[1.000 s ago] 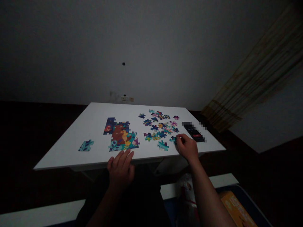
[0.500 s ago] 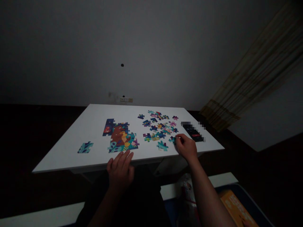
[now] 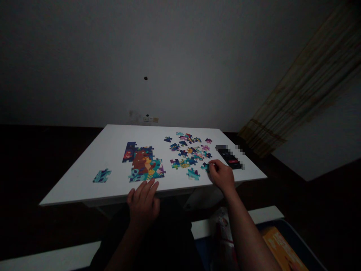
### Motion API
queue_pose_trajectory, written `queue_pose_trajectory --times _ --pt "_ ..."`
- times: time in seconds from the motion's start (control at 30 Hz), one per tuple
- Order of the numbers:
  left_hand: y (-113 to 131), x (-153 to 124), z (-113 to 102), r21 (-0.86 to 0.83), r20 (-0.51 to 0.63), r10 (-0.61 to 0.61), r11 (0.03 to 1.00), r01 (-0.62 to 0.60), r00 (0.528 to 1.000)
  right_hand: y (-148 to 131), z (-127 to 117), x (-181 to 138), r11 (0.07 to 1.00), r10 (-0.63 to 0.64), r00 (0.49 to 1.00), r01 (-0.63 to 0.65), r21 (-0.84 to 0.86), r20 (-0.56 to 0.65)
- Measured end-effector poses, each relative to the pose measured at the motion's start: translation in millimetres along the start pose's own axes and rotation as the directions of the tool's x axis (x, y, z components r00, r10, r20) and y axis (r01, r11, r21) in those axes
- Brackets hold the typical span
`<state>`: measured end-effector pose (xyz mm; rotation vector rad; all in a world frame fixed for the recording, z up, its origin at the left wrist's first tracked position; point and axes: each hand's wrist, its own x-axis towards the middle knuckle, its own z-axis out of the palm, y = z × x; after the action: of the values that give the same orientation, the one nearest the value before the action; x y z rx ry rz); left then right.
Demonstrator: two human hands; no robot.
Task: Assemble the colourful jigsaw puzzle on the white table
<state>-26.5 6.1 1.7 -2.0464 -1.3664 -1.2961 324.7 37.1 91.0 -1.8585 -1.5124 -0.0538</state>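
Note:
My left hand (image 3: 143,201) rests at the table's front edge with its fingers stretched out and nothing in them. Just beyond its fingertips lies a partly joined jigsaw puzzle (image 3: 145,163) showing a brown bear among leaves and flowers. My right hand (image 3: 222,174) is on the right of the table, fingers curled together on the edge of a teal puzzle piece (image 3: 205,166), which they partly hide. Left of that hand lies another teal puzzle piece (image 3: 193,174). Several loose puzzle pieces (image 3: 192,150) are spread beyond it, some overlapping.
A few joined teal pieces (image 3: 102,175) lie at the left of the white table (image 3: 84,165). A dark, partly blurred-out phone-like object (image 3: 231,158) lies near the right edge. Below right are an orange box (image 3: 283,248) and a clear plastic bag (image 3: 224,233).

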Motion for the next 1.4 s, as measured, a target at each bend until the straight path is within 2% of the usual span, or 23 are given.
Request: queue_pose_trajectory --times 0.67,1.4 --pt "-0.1 -1.7 1.0 -0.059 0.010 -0.042 0.997 0.042 0.999 1.1 -0.1 -0.6 1.000 -0.017 1.000 0.017 -0.001 0.003" --pt "-4.0 -2.6 2.2 -0.005 0.006 -0.006 1.000 0.006 1.000 -0.5 -0.6 -0.6 1.000 -0.009 1.000 0.009 0.007 -0.001"
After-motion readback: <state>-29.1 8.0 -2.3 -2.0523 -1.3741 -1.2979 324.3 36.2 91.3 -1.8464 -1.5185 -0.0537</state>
